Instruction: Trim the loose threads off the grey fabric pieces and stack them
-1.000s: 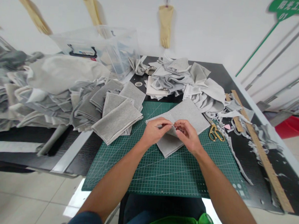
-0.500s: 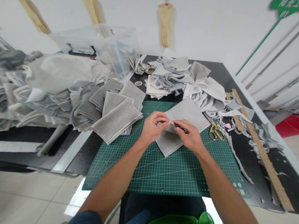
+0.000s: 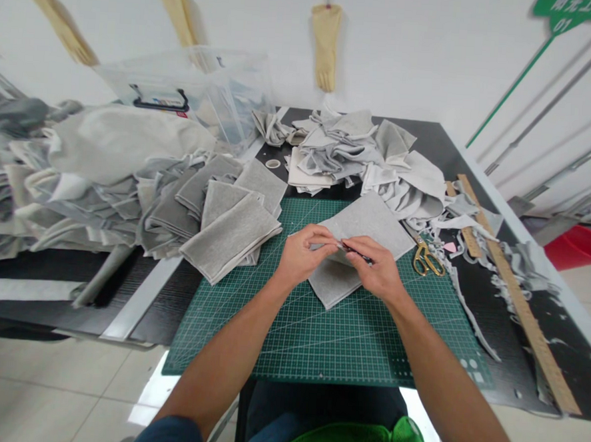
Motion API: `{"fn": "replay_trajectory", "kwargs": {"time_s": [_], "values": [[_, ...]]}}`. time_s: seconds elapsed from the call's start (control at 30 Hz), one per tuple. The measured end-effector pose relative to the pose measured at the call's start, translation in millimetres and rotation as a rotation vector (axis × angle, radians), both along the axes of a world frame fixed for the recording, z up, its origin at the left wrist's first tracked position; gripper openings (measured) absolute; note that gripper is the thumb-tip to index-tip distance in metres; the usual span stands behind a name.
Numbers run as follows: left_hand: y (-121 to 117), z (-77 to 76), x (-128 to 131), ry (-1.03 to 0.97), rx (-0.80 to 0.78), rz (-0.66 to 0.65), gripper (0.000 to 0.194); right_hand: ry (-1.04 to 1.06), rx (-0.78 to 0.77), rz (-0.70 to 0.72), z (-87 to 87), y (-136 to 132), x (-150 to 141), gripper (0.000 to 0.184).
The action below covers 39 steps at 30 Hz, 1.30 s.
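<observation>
Centre of frame, on the green cutting mat (image 3: 319, 329): one grey fabric square (image 3: 362, 228), its near corner pinched between the left hand (image 3: 300, 258) and the right hand (image 3: 375, 269), fingers of both closed on the cloth, the right also gripping a small dark tool (image 3: 357, 252). Right of it: gold scissors (image 3: 426, 259), wooden ruler (image 3: 518, 304); left: stack of cut pieces (image 3: 230, 227) on the worktop. Risk, as I judge it: the tool's tip sits close to the left fingertips, so a slip could nick skin or snag the weave.

Green sign (image 3: 573, 12) cut off above.
</observation>
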<state>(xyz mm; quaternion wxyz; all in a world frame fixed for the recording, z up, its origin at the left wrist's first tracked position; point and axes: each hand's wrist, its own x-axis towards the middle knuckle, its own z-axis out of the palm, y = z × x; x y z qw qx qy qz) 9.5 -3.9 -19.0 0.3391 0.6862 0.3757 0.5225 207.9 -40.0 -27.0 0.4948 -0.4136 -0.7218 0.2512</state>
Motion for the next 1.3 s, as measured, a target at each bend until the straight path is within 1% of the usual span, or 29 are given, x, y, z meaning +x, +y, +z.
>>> {"fn": "replay_trajectory", "kwargs": {"time_s": [0.13,0.3,0.53,0.67,0.83,0.97,1.03,1.13,1.17,1.23,1.3], "values": [[-1.2,0.5,-0.5,0.023,0.014,0.049,0.015,0.015,0.016,-0.008,0.1,-0.9,-0.8,0.028],[-0.7,-0.8,-1.1,0.062,0.023,0.051,0.015,0.012,0.016,-0.005,1.3,-1.5,-1.1,0.027],[-2.6,-0.3,1.0,0.016,0.002,0.044,0.016,0.023,0.017,-0.012,-0.5,-0.3,-0.6,0.026],[-3.3,0.3,0.7,0.04,0.009,0.045,0.014,0.031,0.022,-0.024,-1.2,0.1,-1.3,0.025],[-3.3,-0.7,2.3,0.054,0.014,0.054,0.017,0.05,0.031,-0.043,-1.9,0.5,-1.7,0.02],[-2.2,-1.9,3.1,0.034,0.036,0.046,0.015,0.087,-0.038,-0.128,-1.0,-0.1,-0.2,0.019],[-1.7,-2.3,3.0,0.029,0.051,0.039,0.014,0.112,-0.094,-0.149,0.5,-0.9,0.1,0.025],[-2.1,-2.1,3.1,0.036,0.057,0.033,0.013,0.127,-0.176,-0.117,2.6,-1.8,-2.0,0.038],[-2.4,-1.7,3.2,0.045,0.057,0.035,0.013,0.118,-0.196,-0.118,2.8,-1.9,-3.3,0.036],[-3.3,-0.4,3.4,0.072,0.077,0.052,0.015,0.097,-0.195,-0.144,2.3,-1.6,-6.0,0.024],[-4.4,1.8,3.0,0.093,0.128,0.101,0.019,0.098,-0.119,-0.185,0.9,-1.1,-7.7,0.012]]}}
